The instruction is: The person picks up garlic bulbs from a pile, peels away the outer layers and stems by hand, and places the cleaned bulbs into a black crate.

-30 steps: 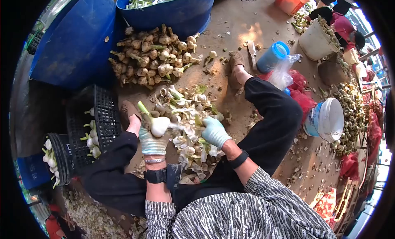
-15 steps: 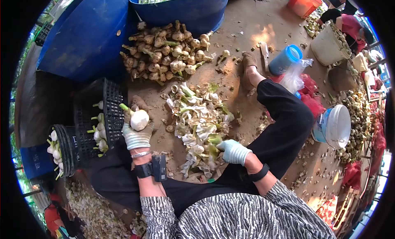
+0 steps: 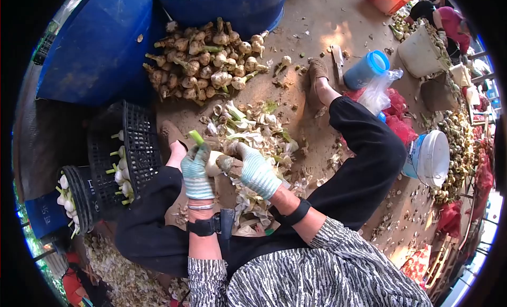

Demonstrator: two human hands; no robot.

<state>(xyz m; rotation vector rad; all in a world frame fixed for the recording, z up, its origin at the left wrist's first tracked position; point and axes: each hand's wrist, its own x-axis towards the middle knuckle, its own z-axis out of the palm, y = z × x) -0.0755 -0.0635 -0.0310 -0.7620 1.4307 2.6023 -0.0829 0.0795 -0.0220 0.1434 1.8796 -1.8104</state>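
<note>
My left hand, in a striped work glove, is closed around a white garlic bulb with a short green stem pointing up and left. My right hand, gloved too and soiled at the fingertips, meets the bulb from the right with fingers curled against it. Part of the bulb is hidden behind the fingers. Under and beyond both hands lies a heap of peeled garlic skins. Farther off is a pile of unpeeled, soil-stained garlic bulbs.
At left, a black plastic crate and a round black basket hold clean garlic. Large blue tubs stand behind the pile. At right are a blue container, red mesh bags and a white bucket. Another person bends at far right.
My left hand has turned and moved right with the garlic bulb. My right hand has left the skins heap and moved up and left to the bulb. The view has shifted slightly.
</note>
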